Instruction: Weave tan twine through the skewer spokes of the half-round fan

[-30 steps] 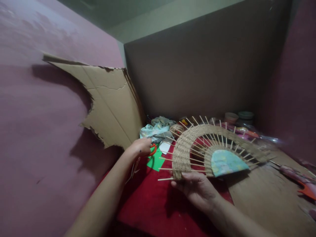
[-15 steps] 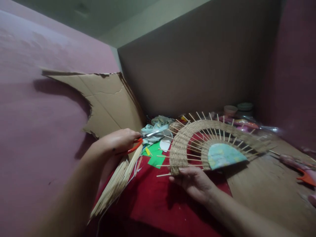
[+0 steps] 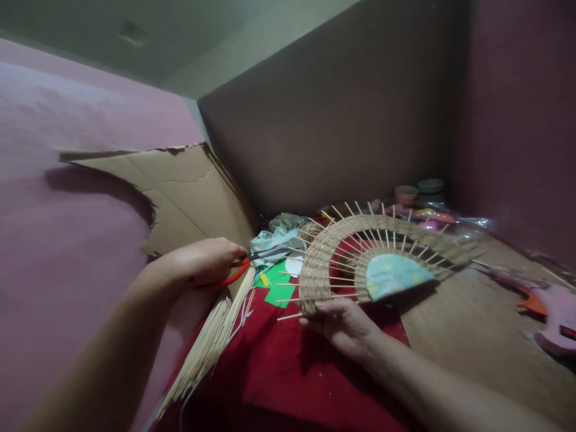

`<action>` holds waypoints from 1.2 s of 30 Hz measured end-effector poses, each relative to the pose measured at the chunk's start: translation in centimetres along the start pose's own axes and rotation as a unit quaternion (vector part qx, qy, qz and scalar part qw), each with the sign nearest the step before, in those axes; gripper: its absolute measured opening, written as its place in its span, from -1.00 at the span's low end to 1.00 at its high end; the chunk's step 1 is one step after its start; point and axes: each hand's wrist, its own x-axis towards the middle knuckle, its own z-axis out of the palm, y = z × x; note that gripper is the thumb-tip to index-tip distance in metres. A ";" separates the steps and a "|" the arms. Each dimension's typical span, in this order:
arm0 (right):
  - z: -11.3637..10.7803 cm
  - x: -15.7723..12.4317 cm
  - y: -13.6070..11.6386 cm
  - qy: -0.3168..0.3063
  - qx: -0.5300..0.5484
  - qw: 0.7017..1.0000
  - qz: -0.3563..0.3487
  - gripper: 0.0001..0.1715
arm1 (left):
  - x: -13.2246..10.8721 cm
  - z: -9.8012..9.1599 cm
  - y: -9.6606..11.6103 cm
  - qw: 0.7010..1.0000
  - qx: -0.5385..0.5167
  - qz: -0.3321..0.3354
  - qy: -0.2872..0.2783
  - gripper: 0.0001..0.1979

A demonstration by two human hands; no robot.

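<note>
A half-round woven fan (image 3: 315, 273) with thin sticks radiating through it is pinched at its lower left corner by my right hand (image 3: 344, 327). Its centre is a half-disc covered in pale blue-green patterned fabric (image 3: 398, 276). Stick ends jut out past the woven outer band. My left hand (image 3: 216, 261) is closed around the orange handles of a pair of scissors (image 3: 234, 275). The blades point right, toward the fan's left-hand sticks, and look slightly apart from them; whether they touch a stick I cannot tell.
Below my left hand lies a bundle of thin sticks (image 3: 202, 354). Green paper (image 3: 278, 291) and crumpled light-blue cloth (image 3: 274, 240) lie on the red cloth (image 3: 288, 372). Torn cardboard (image 3: 184, 204) leans on the left wall. A pink glue gun (image 3: 555, 321) lies at right, tubs (image 3: 406, 194) behind.
The view has swung slightly right, so everything sits further left. The scissors' blades are turned a little differently. Both hands keep their holds.
</note>
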 end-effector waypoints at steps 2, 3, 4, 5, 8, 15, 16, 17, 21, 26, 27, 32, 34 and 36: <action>0.0 0.1 0.0 -0.013 0.000 1.000 -0.002 -0.80 | -0.2 -0.3 0.1 0.999 0.016 0.028 -0.034 -0.83; -0.1 0.1 0.0 -0.020 0.000 1.000 -0.003 -0.80 | -0.2 -0.4 0.1 0.998 0.018 0.033 -0.041 -0.83; -0.1 0.1 0.0 -0.025 -0.001 1.000 -0.003 -0.81 | -0.1 -0.4 0.2 0.999 0.016 0.032 -0.040 -0.83; -0.1 0.1 0.0 -0.029 -0.002 1.000 -0.003 -0.81 | -0.1 -0.4 0.2 0.999 0.011 0.031 -0.039 -0.83; -0.2 0.1 0.0 -0.030 -0.005 1.000 -0.002 -0.81 | 0.2 -0.3 0.3 0.998 -0.002 0.040 -0.037 -0.83; 0.0 0.1 0.0 -0.018 -0.003 1.000 -0.002 -0.79 | 0.4 -0.1 0.5 0.998 -0.003 0.053 -0.029 -0.81; 0.0 0.1 0.0 -0.019 -0.003 1.000 -0.002 -0.79 | 0.4 -0.1 0.6 0.998 -0.004 0.055 -0.027 -0.81; 0.0 0.1 0.0 -0.019 -0.001 1.000 -0.002 -0.78 | 0.4 -0.2 0.6 0.998 -0.005 0.053 -0.025 -0.81; -0.1 0.2 0.0 -0.017 0.005 1.000 -0.003 -0.78 | 0.4 -0.3 0.7 0.999 0.013 0.019 -0.027 -0.82; -0.2 0.2 0.0 -0.023 0.002 1.000 0.001 -0.79 | 0.4 -0.2 0.8 0.999 0.017 0.037 -0.030 -0.78; -0.1 0.1 0.0 -0.021 0.001 1.000 0.001 -0.79 | 0.4 -0.2 0.8 0.999 0.011 0.045 -0.029 -0.77; 0.0 0.1 0.0 -0.017 -0.002 1.000 -0.001 -0.77 | 0.3 -0.1 1.0 0.998 -0.009 0.063 -0.019 -0.77; 0.0 0.1 0.0 -0.015 -0.001 1.000 -0.001 -0.78 | 0.3 -0.3 1.1 0.998 -0.004 0.066 -0.018 -0.78; 0.1 0.1 0.0 -0.013 0.002 1.000 -0.002 -0.79 | 0.2 -0.5 1.3 0.998 0.003 0.059 -0.023 -0.79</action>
